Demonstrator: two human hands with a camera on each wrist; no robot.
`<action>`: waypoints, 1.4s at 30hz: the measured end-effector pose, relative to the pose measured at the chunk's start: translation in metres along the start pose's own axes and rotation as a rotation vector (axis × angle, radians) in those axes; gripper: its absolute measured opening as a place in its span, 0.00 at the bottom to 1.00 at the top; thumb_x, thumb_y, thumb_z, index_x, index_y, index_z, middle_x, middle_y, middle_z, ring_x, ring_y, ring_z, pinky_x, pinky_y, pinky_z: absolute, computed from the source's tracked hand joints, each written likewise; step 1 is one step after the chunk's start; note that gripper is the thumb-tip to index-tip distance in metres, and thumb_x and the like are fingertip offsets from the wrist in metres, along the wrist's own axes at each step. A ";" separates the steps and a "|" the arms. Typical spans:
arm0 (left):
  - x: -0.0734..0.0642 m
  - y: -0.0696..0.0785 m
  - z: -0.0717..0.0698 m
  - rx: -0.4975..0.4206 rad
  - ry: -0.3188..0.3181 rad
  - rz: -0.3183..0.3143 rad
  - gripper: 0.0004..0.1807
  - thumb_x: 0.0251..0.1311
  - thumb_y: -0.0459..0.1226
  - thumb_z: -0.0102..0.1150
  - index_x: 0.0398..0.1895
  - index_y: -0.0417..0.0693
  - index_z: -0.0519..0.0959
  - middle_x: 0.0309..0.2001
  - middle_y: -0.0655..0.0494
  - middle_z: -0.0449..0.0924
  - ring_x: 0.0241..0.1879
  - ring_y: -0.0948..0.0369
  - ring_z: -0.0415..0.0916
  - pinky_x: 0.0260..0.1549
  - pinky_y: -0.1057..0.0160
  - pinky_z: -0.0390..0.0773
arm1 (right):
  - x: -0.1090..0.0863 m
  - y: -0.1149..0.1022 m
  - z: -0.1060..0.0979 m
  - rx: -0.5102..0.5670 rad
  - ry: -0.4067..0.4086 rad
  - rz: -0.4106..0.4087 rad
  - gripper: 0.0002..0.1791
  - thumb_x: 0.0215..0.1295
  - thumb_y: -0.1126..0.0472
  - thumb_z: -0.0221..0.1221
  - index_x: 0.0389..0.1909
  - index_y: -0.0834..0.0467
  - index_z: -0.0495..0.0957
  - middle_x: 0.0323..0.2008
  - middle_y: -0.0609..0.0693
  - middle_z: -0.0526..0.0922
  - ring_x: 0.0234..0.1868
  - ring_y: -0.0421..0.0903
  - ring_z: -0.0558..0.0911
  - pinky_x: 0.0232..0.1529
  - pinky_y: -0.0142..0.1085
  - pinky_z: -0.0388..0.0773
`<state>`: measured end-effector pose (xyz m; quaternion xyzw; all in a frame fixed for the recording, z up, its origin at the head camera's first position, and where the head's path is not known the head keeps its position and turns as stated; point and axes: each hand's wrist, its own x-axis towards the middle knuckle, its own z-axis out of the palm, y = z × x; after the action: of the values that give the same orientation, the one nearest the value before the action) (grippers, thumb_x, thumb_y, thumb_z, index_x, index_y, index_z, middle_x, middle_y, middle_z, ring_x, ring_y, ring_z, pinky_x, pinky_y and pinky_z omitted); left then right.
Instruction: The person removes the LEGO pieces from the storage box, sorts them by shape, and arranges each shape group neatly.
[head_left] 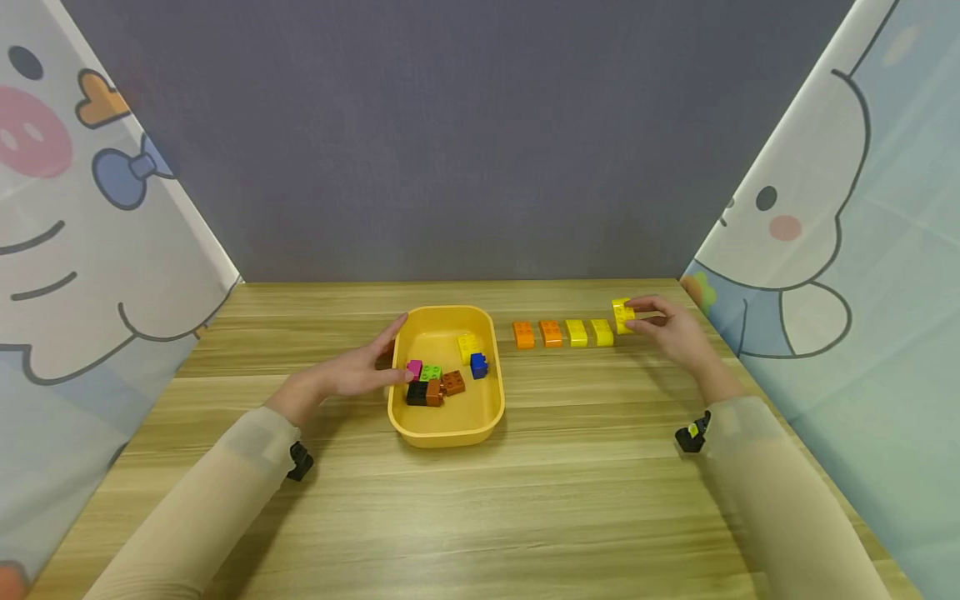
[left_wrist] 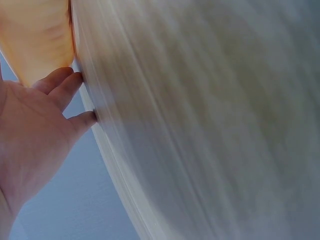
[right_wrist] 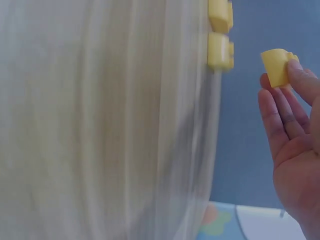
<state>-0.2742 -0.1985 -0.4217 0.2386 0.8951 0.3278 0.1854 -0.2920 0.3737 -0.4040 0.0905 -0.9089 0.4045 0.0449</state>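
A yellow tray (head_left: 446, 425) sits mid-table and holds several bricks: pink (head_left: 414, 368), green (head_left: 431, 372), black (head_left: 417, 392), brown (head_left: 452, 383), blue (head_left: 478, 365) and yellow (head_left: 468, 343). My left hand (head_left: 365, 370) rests open against the tray's left wall (left_wrist: 40, 35), fingers straight. To the right runs a row of bricks, two orange (head_left: 523, 335) and two yellow (head_left: 588, 332). My right hand (head_left: 667, 325) pinches another yellow brick (head_left: 622, 316) just off the table at the row's right end. The right wrist view shows that brick (right_wrist: 278, 66) at my fingertips (right_wrist: 300, 75).
The wooden table (head_left: 480, 500) is bordered by a dark back wall and cartoon-printed curtains (head_left: 840, 250) on both sides. A small black clip-like item (head_left: 692, 435) sits at my right wrist, another (head_left: 299, 461) at the left.
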 end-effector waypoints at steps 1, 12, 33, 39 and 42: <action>0.000 0.000 0.000 -0.001 -0.001 -0.001 0.61 0.76 0.63 0.60 0.91 0.66 0.25 0.88 0.32 0.50 0.86 0.32 0.53 0.82 0.26 0.52 | 0.002 0.003 -0.001 -0.004 -0.001 0.003 0.25 0.81 0.56 0.65 0.72 0.62 0.77 0.68 0.66 0.80 0.60 0.60 0.86 0.47 0.23 0.83; 0.002 -0.003 0.000 -0.003 -0.005 0.009 0.61 0.77 0.62 0.61 0.91 0.65 0.25 0.87 0.32 0.53 0.85 0.34 0.56 0.82 0.27 0.54 | 0.012 0.028 -0.006 -0.099 -0.059 0.060 0.24 0.82 0.56 0.64 0.70 0.64 0.78 0.67 0.71 0.81 0.62 0.69 0.85 0.45 0.19 0.77; 0.002 -0.003 -0.001 -0.004 -0.008 0.009 0.60 0.77 0.62 0.60 0.91 0.68 0.24 0.88 0.33 0.52 0.86 0.34 0.54 0.83 0.27 0.52 | 0.018 0.039 0.001 -0.124 -0.113 0.116 0.27 0.86 0.56 0.58 0.76 0.66 0.73 0.70 0.73 0.79 0.71 0.69 0.78 0.64 0.42 0.78; 0.001 -0.002 -0.001 -0.006 -0.009 0.009 0.61 0.77 0.61 0.61 0.91 0.67 0.25 0.88 0.33 0.52 0.86 0.34 0.54 0.83 0.27 0.52 | 0.017 0.039 0.001 -0.164 -0.122 0.098 0.26 0.86 0.55 0.58 0.74 0.66 0.75 0.68 0.71 0.82 0.66 0.64 0.81 0.59 0.37 0.76; 0.001 -0.002 -0.001 -0.006 -0.005 0.008 0.61 0.76 0.61 0.61 0.91 0.68 0.25 0.88 0.34 0.52 0.86 0.34 0.54 0.83 0.27 0.52 | 0.017 0.039 0.002 -0.161 -0.123 0.098 0.26 0.86 0.55 0.57 0.75 0.66 0.74 0.68 0.71 0.81 0.66 0.64 0.81 0.59 0.35 0.75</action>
<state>-0.2757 -0.1997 -0.4230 0.2425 0.8926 0.3307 0.1872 -0.3161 0.3962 -0.4312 0.0666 -0.9429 0.3256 -0.0236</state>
